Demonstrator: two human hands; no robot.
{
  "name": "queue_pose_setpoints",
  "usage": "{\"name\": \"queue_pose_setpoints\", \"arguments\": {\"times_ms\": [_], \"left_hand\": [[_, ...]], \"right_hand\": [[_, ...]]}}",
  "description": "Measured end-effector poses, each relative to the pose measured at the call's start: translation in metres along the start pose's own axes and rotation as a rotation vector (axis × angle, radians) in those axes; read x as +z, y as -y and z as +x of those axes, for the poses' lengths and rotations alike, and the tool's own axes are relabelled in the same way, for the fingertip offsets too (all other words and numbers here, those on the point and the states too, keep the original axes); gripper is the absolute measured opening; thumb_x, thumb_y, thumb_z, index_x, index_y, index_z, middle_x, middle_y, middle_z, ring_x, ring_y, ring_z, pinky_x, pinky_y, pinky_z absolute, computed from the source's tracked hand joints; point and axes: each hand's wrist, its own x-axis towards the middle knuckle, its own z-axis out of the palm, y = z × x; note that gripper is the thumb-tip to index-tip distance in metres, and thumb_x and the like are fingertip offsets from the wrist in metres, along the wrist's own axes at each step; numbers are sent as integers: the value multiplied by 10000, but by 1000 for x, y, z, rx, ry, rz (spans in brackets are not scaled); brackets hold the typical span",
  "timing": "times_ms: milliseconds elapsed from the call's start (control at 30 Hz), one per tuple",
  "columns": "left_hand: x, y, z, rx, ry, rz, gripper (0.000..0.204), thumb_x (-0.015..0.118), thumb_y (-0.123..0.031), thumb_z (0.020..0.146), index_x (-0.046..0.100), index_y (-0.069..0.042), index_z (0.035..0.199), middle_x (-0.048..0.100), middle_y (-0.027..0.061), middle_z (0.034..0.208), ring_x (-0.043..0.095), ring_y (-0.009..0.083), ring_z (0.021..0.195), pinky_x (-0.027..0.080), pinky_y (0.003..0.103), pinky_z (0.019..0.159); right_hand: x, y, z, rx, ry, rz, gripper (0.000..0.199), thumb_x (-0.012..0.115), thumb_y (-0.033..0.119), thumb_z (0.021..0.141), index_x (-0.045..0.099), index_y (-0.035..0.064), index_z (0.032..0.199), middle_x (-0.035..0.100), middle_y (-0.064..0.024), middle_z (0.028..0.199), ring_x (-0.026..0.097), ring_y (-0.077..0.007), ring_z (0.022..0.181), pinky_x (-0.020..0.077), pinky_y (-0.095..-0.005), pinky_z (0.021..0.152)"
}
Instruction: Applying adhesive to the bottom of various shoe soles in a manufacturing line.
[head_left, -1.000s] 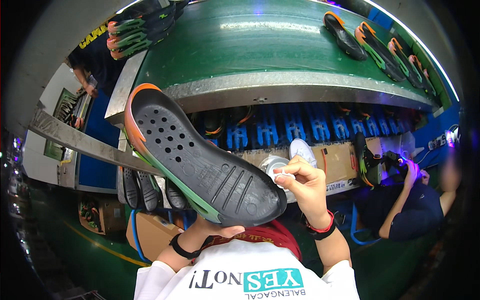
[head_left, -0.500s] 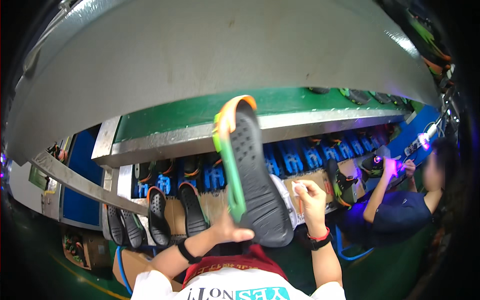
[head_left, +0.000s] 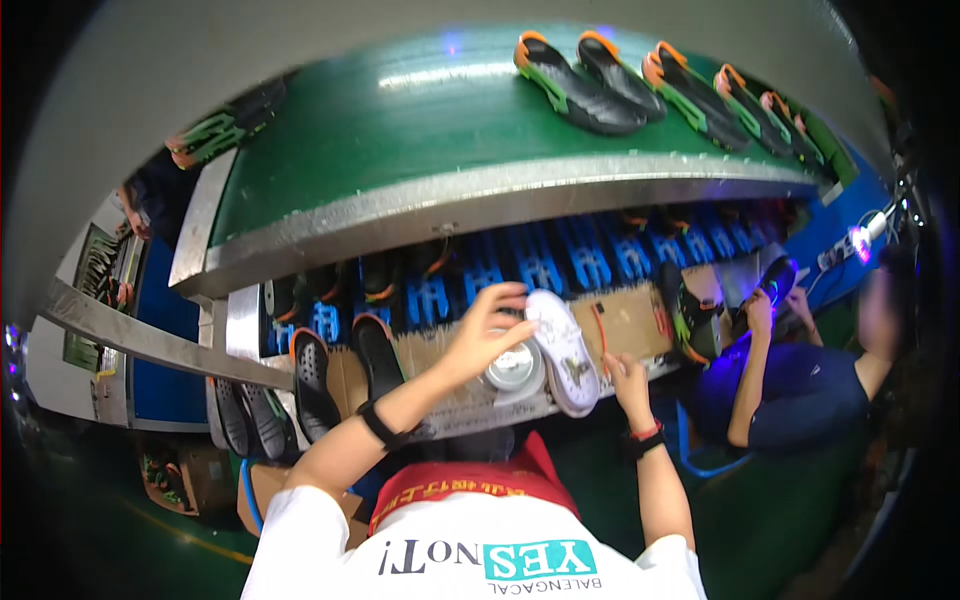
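Note:
My left hand (head_left: pixel 490 330) is in the middle, palm turned right, thumb and fingers apart with nothing between them. Its fingertips are close to the toe of a white shoe-shaped piece (head_left: pixel 560 345) with a printed inner face; whether they touch cannot be seen. Under the wrist side of that hand is a round, shiny metallic container (head_left: pixel 513 370). My right hand (head_left: pixel 628 385) is right of the white piece, fingers curled and pinched at the lower end of a thin orange-red stick (head_left: pixel 602 330) with a dark tip, over cardboard (head_left: pixel 640 320).
Black soles with orange and green rims (head_left: pixel 590 90) lie on the green belt (head_left: pixel 400 130) behind a metal edge (head_left: pixel 450 215). Below run blue racks (head_left: pixel 535 265). More black soles (head_left: pixel 315 385) stand at left, beside a metal bar (head_left: pixel 170 345). A co-worker (head_left: pixel 790 390) handles a shoe at right.
My left hand has let go of the large black sole and moved up toward the white piece. My right hand has lowered its white bit from view. The view has tilted, showing more belt.

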Motion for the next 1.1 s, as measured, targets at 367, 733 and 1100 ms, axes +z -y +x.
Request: {"name": "queue_pose_setpoints", "arguments": {"times_ms": [367, 733, 1100], "left_hand": [[-129, 186, -215, -471, -630, 865, 661, 801, -173, 681, 386, 32, 1152, 402, 214, 1117, 482, 384, 1067, 423, 421, 927], [-150, 105, -216, -593, -369, -740, 542, 552, -332, 876, 472, -22, 1314, 589, 187, 1188, 596, 327, 1048, 483, 510, 907], [-102, 83, -210, -299, -361, -1009, 695, 557, -470, 871, 379, -22, 1372, 445, 194, 1352, 459, 340, 1220, 405, 464, 1005]], "right_hand": [[40, -36, 1, -196, -178, -349, 221, 724, 178, 767, 697, -4, 891, 678, -196, 864, 653, -334, 848, 482, -380, 770], [78, 40, -7, -402, 57, -187, 153, 707, 148, 786, 687, 16, 859, 675, -151, 830, 649, -319, 785, 490, -370, 700], [143, 37, 1, -635, 132, -597, 78, 640, 117, 820, 648, 43, 844, 592, -126, 884, 617, -344, 714, 500, -430, 631]]}}
